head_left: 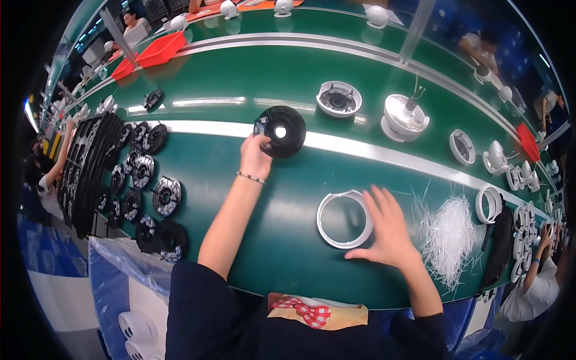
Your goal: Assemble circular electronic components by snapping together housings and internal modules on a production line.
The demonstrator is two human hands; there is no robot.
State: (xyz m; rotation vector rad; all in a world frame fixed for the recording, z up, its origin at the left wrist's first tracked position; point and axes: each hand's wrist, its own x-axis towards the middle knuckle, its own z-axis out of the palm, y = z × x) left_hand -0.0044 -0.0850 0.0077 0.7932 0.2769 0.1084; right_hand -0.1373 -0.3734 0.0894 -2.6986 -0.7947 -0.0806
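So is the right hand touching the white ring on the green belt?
Touching. The head view shows the right hand flat on the belt, its fingers lying over the right rim of the white ring.

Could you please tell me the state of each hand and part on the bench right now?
Left hand: gripping the round black plastic disc, held tilted above the green bench.
Right hand: open, fingers spread, touching the white plastic ring.
White plastic ring: lying flat.
Pile of thin white strips: loose, untouched.
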